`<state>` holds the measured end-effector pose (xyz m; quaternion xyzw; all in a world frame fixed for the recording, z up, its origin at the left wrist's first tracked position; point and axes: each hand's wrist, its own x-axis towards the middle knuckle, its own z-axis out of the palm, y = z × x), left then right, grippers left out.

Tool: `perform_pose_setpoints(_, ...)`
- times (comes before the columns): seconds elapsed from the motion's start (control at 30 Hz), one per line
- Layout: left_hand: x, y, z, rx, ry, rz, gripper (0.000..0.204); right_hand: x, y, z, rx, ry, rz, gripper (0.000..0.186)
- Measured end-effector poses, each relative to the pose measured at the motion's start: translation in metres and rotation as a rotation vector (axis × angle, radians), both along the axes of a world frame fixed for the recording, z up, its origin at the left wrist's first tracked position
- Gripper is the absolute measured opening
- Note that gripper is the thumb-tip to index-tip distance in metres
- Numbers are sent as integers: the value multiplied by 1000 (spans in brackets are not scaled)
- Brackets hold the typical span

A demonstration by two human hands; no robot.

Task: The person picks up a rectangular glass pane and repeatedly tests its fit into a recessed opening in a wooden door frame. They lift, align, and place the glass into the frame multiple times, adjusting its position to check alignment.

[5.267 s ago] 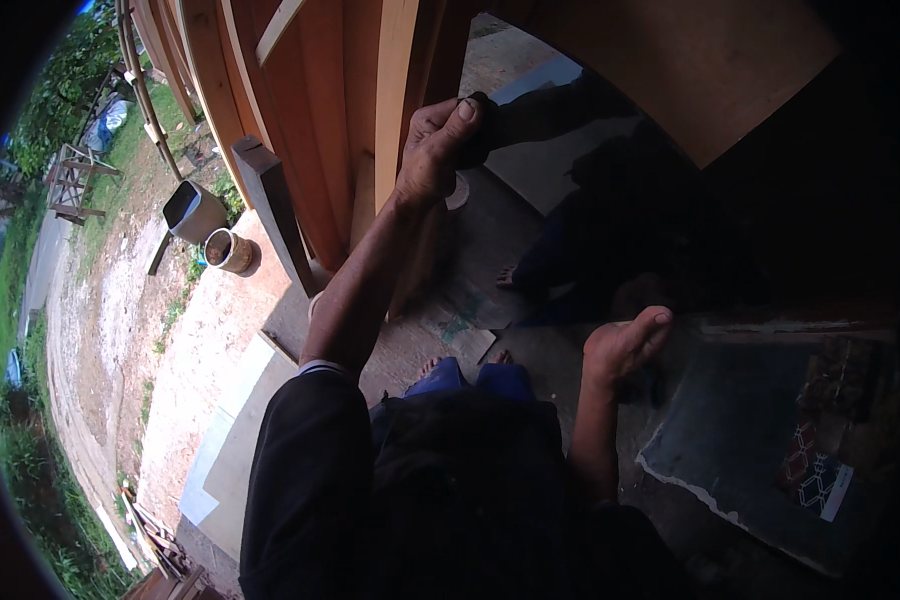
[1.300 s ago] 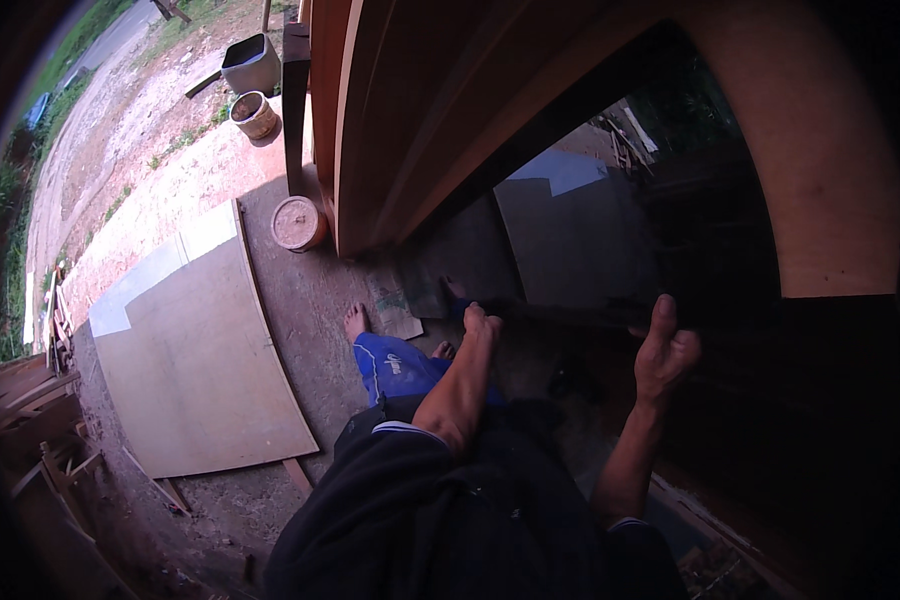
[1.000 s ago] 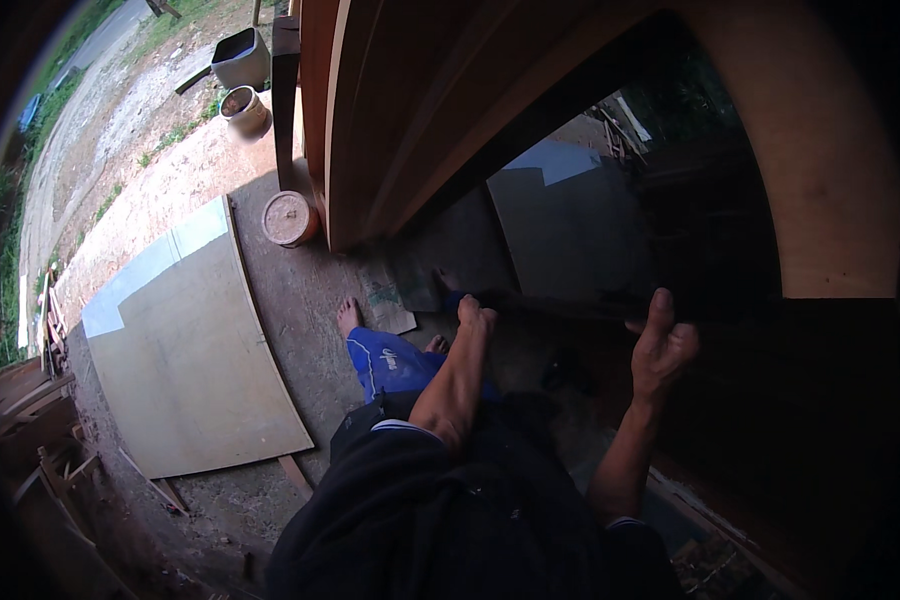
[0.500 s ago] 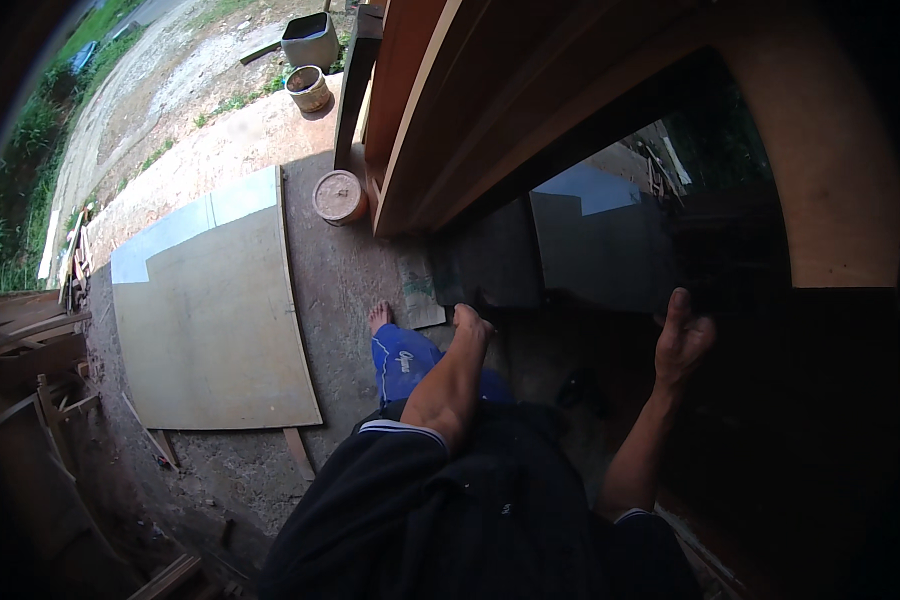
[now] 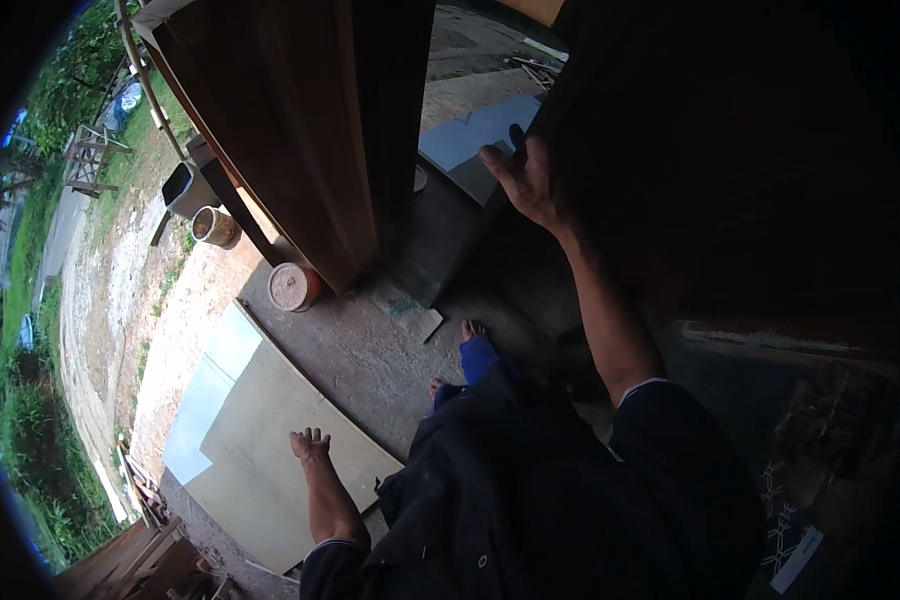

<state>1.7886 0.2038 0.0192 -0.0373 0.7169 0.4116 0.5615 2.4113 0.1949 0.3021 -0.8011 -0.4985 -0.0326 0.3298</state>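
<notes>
My right hand point(image 5: 526, 183) is raised at a dark glossy panel point(image 5: 475, 115) that reflects the ground and a board. Its thumb and fingers are apart and seem to touch the panel near its dark right-hand border. My left hand point(image 5: 311, 446) is low at my left, empty, its fingers loosely curled and apart, over a large pale board point(image 5: 260, 440) on the floor with a light blue-white patch. A tall brown wooden piece point(image 5: 270, 120) stands left of the glossy panel.
A lidded bucket point(image 5: 293, 287), an open bucket point(image 5: 213, 225) and a cut plastic container point(image 5: 188, 188) stand along the left. Scrap wood point(image 5: 140, 550) lies at lower left. A wooden stand point(image 5: 90, 160) is on the grass outside. My bare feet point(image 5: 474, 328) are on concrete.
My right hand has moved up and left from low on the right. My left hand has left the middle and swung down to the left. The view has turned.
</notes>
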Motion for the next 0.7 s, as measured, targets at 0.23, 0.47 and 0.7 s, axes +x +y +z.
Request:
perform_pose_setpoints(0.23, -176, -193, 55, -220, 51, 292, 76, -4, 6, -18, 130, 316, 166, 56)
perform_pose_setpoints(0.47, -85, -234, 76, -224, 63, 172, 73, 11, -7, -15, 75, 450, 327, 56)
perform_pose_setpoints(0.7, 43, -174, 98, -47, 193, -143, 71, 20, -10, -39, 198, 406, 414, 68)
